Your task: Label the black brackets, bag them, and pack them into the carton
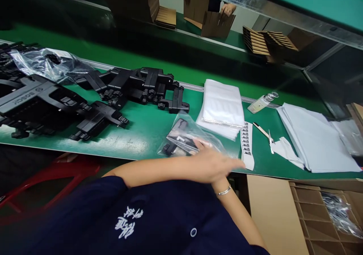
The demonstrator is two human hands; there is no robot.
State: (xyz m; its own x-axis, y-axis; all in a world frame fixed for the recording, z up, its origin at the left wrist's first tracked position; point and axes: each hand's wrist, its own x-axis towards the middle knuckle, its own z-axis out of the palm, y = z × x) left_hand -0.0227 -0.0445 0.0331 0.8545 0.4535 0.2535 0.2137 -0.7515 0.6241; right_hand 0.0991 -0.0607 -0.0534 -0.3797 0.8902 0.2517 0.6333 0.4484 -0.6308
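A clear plastic bag [181,128] with a black plastic part inside lies near the table's front edge. A black label marked with a white L [180,138] shows on it. My left hand [211,164] crosses over my right wrist, fingers stretched and blurred, one reaching toward a strip of black-and-white labels [246,141]. I see nothing held in it. My right hand [200,144] is mostly hidden beneath the left; its blurred fingertips are at the bag, and their grip cannot be made out. A stack of clear bags [222,101] lies just behind.
Black plastic bracket parts [150,83], one marked BOSCH [31,96], spread across the left. At right are a small bottle [262,103], scissors [270,141] and white sheets [317,141]. A divided carton [314,213] stands below the edge. Another person's hand [228,9] holds cardboard opposite.
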